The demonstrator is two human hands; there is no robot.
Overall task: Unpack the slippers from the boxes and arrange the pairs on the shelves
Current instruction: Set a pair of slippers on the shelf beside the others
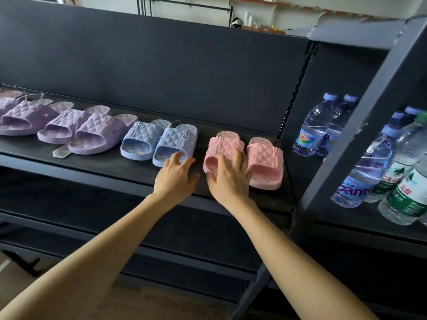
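The right hand (pixel 227 179) lies spread-fingered, gripping nothing, on the nearer pink slipper (pixel 223 144). The slipper's length runs away from the wrist toward the shelf (pixel 111 166) back, with its mate (pixel 265 162) just right of the fingers. The left hand (pixel 176 175) is open just to the left, by the blue pair (pixel 159 142).

The left forearm (pixel 92 262) and right forearm (pixel 288 255) are both reaching forward, bare and nearly straight, drawing closer together toward the wrists. The left hand (pixel 175 176) is hovering palm down, fingers spread and loosely bent, holding nothing. The right hand (pixel 227 179) is lying palm down just beside it, fingers splayed forward, thumb out to the left; it seems to be pressing rather than gripping.
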